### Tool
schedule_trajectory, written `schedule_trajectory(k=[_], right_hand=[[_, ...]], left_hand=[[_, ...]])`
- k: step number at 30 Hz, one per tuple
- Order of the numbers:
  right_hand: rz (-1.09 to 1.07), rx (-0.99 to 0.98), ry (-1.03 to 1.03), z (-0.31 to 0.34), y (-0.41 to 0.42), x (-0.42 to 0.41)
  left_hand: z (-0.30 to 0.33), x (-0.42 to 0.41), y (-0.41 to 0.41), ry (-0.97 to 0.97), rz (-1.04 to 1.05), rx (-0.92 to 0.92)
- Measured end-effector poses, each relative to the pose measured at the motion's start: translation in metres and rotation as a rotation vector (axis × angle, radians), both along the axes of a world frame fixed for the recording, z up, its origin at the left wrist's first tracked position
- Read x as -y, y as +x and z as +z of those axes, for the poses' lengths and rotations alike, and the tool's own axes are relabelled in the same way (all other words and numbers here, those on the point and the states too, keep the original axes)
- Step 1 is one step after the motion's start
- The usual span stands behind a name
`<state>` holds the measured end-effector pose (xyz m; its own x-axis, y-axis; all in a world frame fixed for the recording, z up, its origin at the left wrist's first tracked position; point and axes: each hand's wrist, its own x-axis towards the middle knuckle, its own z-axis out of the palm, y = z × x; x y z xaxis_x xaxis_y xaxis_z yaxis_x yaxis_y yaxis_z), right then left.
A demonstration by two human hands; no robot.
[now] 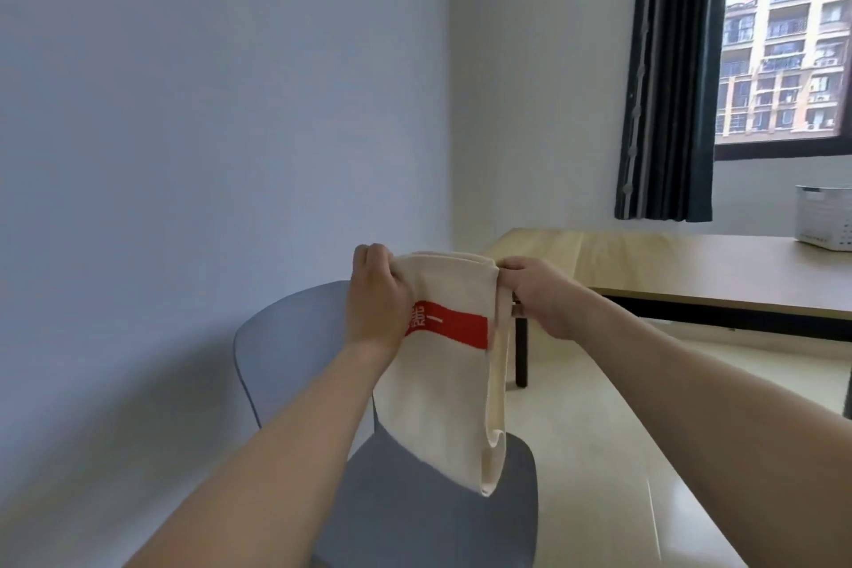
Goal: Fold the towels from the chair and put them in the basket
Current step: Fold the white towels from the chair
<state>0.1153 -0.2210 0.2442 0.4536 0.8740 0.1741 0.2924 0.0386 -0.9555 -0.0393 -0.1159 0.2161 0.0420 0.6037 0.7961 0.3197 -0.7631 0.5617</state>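
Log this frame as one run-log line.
step: folding | left hand and right hand: grip cream towel top edge, doubled, above grey chair | white basket: on table

White characters, only "一" legible, on the towel (442, 383)'s red band (454, 327).

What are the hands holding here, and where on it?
A cream towel with a red band: left hand and right hand grip its top edge at opposite ends.
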Motion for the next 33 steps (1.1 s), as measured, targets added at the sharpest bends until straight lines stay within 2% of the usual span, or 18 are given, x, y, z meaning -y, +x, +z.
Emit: schedule_trajectory(k=[2,5,8,10,14,19,22,25,28,33], right_hand=[[-0.049,0.162,-0.027,-0.040,-0.001,-0.004],[0.007,0.314,-0.134,-0.129,-0.012,-0.003],[0.113,0.407,-0.286,-0.213,-0.031,0.002],[0.163,0.412,-0.343,-0.251,-0.045,0.007],[0.157,0.406,-0.350,-0.281,-0.063,0.018],[0.014,0.401,-0.271,-0.306,-0.069,0.038],[-0.107,0.320,-0.220,-0.332,-0.070,0.055],[-0.199,0.179,-0.179,-0.345,-0.068,0.068],[-0.232,0.127,-0.143,-0.334,-0.061,0.066],[-0.229,0.151,-0.104,-0.317,-0.050,0.050]], left_hand=[[-0.049,-0.008,-0.006,0.059,0.001,-0.138],[-0.144,-0.008,-0.028,0.195,0.010,-0.563],[-0.221,0.005,-0.054,-0.043,-0.114,-1.154],[-0.248,0.015,-0.065,-0.227,-0.202,-1.324],[-0.263,0.018,-0.069,-0.357,-0.286,-1.247],[-0.282,0.017,-0.079,-0.445,-0.322,-1.190],[-0.294,0.029,-0.081,-0.443,-0.278,-1.124],[-0.299,0.048,-0.075,-0.379,-0.187,-0.965],[-0.305,0.070,-0.068,-0.399,-0.181,-0.801],[-0.306,0.077,-0.052,-0.335,-0.150,-0.927]])
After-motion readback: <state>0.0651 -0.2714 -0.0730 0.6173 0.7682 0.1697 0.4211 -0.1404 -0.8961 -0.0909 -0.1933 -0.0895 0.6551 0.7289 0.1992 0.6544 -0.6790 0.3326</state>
